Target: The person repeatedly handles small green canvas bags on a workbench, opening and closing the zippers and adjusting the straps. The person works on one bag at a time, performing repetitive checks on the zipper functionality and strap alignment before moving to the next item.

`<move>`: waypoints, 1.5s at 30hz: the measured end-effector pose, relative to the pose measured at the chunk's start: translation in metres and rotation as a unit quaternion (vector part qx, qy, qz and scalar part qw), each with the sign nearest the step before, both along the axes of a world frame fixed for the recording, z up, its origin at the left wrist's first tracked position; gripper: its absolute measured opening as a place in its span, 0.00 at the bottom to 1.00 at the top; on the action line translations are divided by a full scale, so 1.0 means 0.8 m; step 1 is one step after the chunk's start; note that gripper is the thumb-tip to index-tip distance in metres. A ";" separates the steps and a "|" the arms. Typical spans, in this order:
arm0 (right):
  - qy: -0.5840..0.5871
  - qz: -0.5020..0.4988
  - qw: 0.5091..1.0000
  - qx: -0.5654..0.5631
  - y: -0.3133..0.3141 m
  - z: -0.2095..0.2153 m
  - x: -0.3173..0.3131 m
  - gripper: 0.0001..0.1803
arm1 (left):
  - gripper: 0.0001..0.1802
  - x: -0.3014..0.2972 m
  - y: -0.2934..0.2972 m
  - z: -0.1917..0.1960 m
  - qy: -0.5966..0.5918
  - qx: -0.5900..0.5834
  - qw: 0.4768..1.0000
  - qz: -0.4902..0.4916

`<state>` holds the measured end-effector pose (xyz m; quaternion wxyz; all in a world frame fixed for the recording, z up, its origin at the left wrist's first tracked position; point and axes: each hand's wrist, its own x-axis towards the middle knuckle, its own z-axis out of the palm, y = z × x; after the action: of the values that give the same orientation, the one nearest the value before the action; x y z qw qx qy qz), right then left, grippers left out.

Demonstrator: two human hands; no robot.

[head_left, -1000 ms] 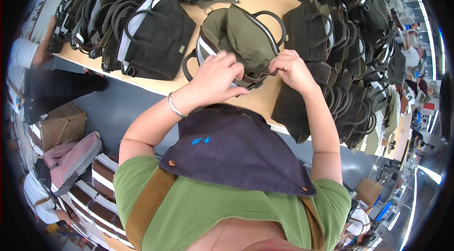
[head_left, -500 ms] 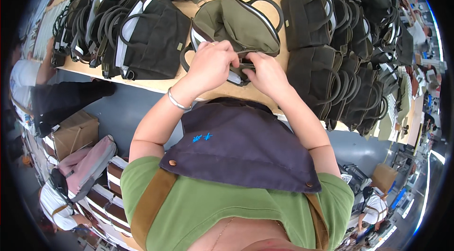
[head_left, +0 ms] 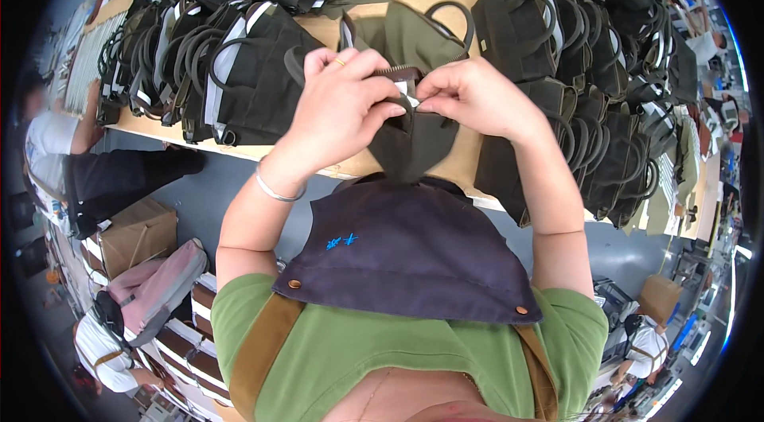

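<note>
An olive-green handbag (head_left: 410, 143) is between my hands at the table's edge, its front tipped toward me and its lining showing beyond. My left hand (head_left: 342, 104) is closed on the rim beside a metal zipper (head_left: 399, 72), thumb and fingers pinching the cloth. With thumb and forefinger, my right hand (head_left: 481, 96) pinches the same opening from the other side. A small white piece (head_left: 408, 93) shows between my fingertips; I cannot tell whether it is lining or a tag. One dark round handle (head_left: 458, 12) stands up at the far side.
Rows of dark handbags (head_left: 263, 72) stand at the left, with more dark handbags (head_left: 517, 24) at the right. Below the table's left edge is a cardboard box (head_left: 139, 235) with a pink-grey backpack (head_left: 159, 287) near it. A co-worker (head_left: 60, 136) stands at the far left.
The bag's front has come up and toward me, and its opening is narrower. Both hands have risen with the rim; my right hand moved right and now pinches it.
</note>
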<state>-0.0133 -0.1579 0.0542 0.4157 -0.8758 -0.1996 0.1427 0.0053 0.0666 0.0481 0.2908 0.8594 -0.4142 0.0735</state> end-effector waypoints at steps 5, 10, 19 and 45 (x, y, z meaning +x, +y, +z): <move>-0.008 0.019 1.000 0.003 -0.002 0.019 0.001 0.09 | 0.11 0.017 0.005 0.015 0.043 0.013 0.998 -0.039; -0.011 -0.017 0.999 -0.031 0.000 0.017 -0.001 0.07 | 0.12 0.016 -0.001 0.018 0.040 0.051 0.997 -0.042; 0.000 0.015 1.000 -0.006 -0.006 0.014 -0.004 0.06 | 0.13 0.019 -0.009 0.019 0.022 0.057 0.996 -0.059; 0.108 0.007 0.991 0.083 -0.009 0.008 -0.008 0.11 | 0.13 0.018 -0.007 0.020 0.046 0.069 0.995 -0.062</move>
<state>-0.0196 -0.1653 0.0602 0.5046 -0.8165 -0.1712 0.2222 0.0195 0.0614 0.0639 0.2534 0.8525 -0.4570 -0.0135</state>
